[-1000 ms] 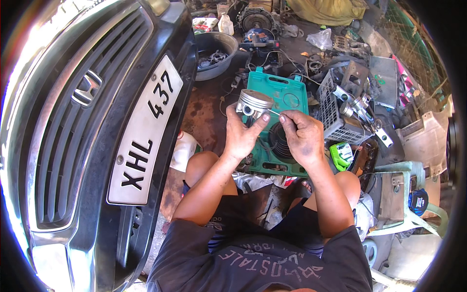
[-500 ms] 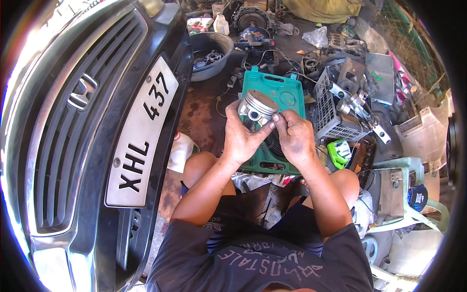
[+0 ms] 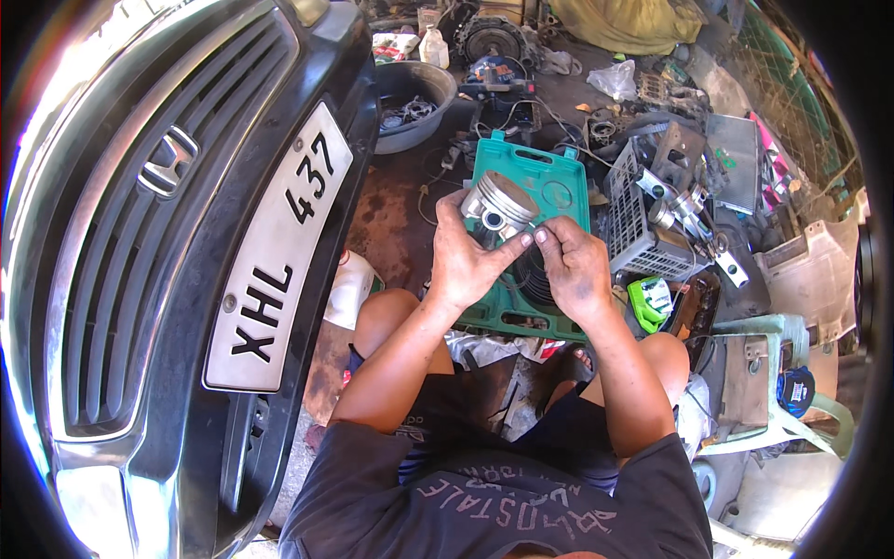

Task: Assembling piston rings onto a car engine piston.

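Note:
A silver-grey engine piston (image 3: 507,199) is tilted up in front of me, with ring grooves round its crown and a pin hole in its side. My left hand (image 3: 461,261) wraps round its left side and underside, the thumb stretched across below. Just right of the piston, my right hand (image 3: 577,268) has thumb and forefinger pinched together near its lower edge. What lies between those fingertips is too small to make out. Under both hands lies an opened teal plastic tool case (image 3: 531,160), with dark ring-like shapes in its lower half partly hidden by my hands.
A black car front (image 3: 349,79) fills the left side. Beyond the case stands a dark basin (image 3: 447,90) with parts in it. To the right, a grey crate (image 3: 641,210) bears pistons on rods (image 3: 687,203), near a bright green package (image 3: 649,306) and a pale green chair (image 3: 792,328).
The right fingertips have shifted slightly down and away from the piston's edge. My left hand keeps its hold on the piston. The whole view has shifted a little.

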{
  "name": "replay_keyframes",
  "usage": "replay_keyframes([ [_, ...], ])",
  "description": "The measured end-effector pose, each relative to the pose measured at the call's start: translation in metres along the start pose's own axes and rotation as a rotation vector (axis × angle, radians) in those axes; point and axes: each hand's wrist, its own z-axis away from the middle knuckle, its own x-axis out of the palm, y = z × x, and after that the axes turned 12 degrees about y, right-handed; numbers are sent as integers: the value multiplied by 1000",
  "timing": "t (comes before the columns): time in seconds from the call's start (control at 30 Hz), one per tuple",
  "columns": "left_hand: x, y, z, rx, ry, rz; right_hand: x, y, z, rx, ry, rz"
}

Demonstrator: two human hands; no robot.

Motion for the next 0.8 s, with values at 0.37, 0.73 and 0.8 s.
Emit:
replay_keyframes([
  [0.37, 4, -20, -2, -184, 28, 171, -15, -11, 1, -50, -71, 286],
  [0.73, -6, -13, -16, -100, 40, 54, -40, -35, 11, -217, 6, 47],
  [0.8, -5, -11, -12, 30, 16, -17, -38, -33, 4, -240, 31, -1],
])
